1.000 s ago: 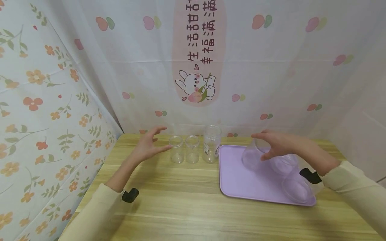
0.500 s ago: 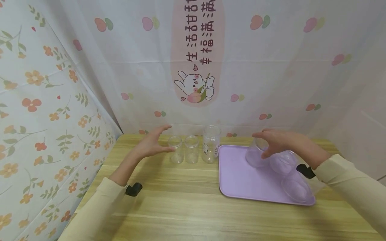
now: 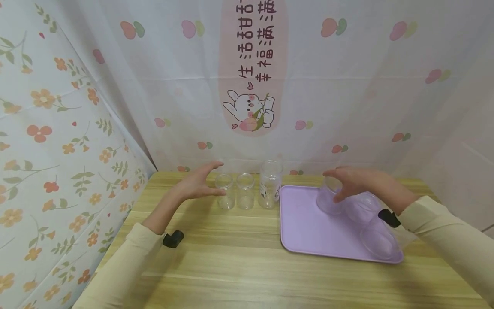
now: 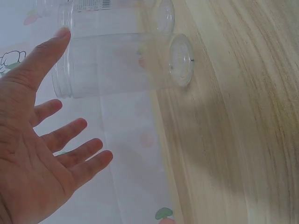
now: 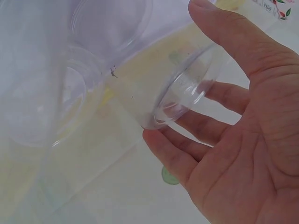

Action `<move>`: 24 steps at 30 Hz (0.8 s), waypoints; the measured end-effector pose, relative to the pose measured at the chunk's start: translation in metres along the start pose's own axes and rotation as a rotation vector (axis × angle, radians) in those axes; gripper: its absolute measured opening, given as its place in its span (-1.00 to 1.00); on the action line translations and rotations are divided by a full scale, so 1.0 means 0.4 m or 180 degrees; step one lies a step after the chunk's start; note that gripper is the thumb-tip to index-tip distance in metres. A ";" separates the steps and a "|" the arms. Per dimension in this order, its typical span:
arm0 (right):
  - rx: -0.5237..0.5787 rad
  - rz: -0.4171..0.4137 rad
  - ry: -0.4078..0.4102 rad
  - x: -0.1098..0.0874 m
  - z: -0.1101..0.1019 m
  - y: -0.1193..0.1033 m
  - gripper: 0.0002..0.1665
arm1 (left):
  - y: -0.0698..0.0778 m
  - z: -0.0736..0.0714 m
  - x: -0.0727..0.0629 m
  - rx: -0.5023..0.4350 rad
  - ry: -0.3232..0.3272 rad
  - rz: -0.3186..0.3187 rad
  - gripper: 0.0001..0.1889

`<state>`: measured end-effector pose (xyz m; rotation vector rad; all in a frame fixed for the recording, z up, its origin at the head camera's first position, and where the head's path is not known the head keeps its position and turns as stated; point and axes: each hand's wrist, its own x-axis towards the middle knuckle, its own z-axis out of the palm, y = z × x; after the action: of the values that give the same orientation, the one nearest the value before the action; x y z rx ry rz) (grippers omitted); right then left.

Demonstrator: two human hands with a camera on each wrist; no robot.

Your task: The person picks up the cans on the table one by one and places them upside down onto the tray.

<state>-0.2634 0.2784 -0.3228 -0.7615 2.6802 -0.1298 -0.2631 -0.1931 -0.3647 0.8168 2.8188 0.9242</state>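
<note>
My left hand (image 3: 194,183) is spread beside the leftmost of two small clear jars (image 3: 226,202). Its thumb overlaps the rim of that jar (image 4: 117,65) in the left wrist view, while the fingers stay apart from it. The other small jar (image 3: 245,199) and a taller clear jar (image 3: 271,189) with printing stand in line to its right. Over the lilac tray (image 3: 305,236), my right hand (image 3: 356,181) holds a clear cup (image 3: 326,202) near its top, thumb in front and fingers behind. Fingers show around and through this cup (image 5: 173,93) in the right wrist view.
Two more clear containers sit on the tray: one (image 3: 362,209) behind the right wrist, one (image 3: 380,242) at the front right corner. Wooden tabletop (image 3: 231,266) spreads in front. A printed curtain (image 3: 185,94) hangs close behind the jars.
My left hand has edged right toward the leftmost small jar. Under the right hand, the cup has shifted slightly right and stands more upright; the right forearm has drawn a little inward.
</note>
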 end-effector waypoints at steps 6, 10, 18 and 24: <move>-0.0090 -0.0056 0.0042 0.002 0.004 0.002 0.01 | 0.015 0.005 0.019 0.0147 -0.0086 0.0036 -0.01; -0.0075 -0.0011 0.0009 0.000 0.003 -0.004 0.00 | 0.022 0.015 0.033 0.0220 -0.0185 0.0074 -0.03; -0.0047 0.0080 -0.0059 0.002 0.001 -0.013 0.03 | 0.034 0.039 0.039 0.0306 -0.0352 0.0190 -0.41; -0.0016 0.0152 -0.0090 0.002 0.002 -0.012 0.06 | 0.034 0.046 0.036 0.0257 -0.0280 0.0182 -0.50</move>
<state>-0.2613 0.2738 -0.3230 -0.6951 2.6705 -0.0998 -0.2650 -0.1667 -0.3706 0.9284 2.7864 0.7655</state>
